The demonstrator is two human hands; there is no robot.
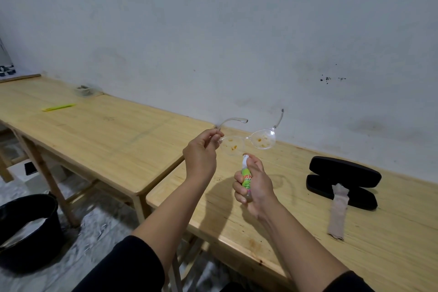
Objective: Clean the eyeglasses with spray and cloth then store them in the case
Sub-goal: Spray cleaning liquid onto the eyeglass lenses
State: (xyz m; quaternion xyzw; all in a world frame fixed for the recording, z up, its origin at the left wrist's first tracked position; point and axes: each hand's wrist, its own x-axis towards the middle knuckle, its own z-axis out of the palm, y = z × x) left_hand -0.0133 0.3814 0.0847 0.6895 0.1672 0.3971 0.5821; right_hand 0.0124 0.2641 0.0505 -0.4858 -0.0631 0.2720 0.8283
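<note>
Nearest, the right grip (252,184) wraps the spray bottle (246,176) just below the smeared eyeglasses (247,142), pinched at one temple by the left grip (201,153); right of the bottle, the cloth (338,208) drapes over the open case (343,181).

Bare workroom — plain wooden tables (99,125) (end to end), scuffed wall (237,42), black bin (28,227).

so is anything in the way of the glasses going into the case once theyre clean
Partly. The cloth is draped over the front half of the open black case and hangs onto the table, so it must be lifted off first. Between the eyeglasses, held by the left hand, and the case, only bare tabletop shows.
</note>
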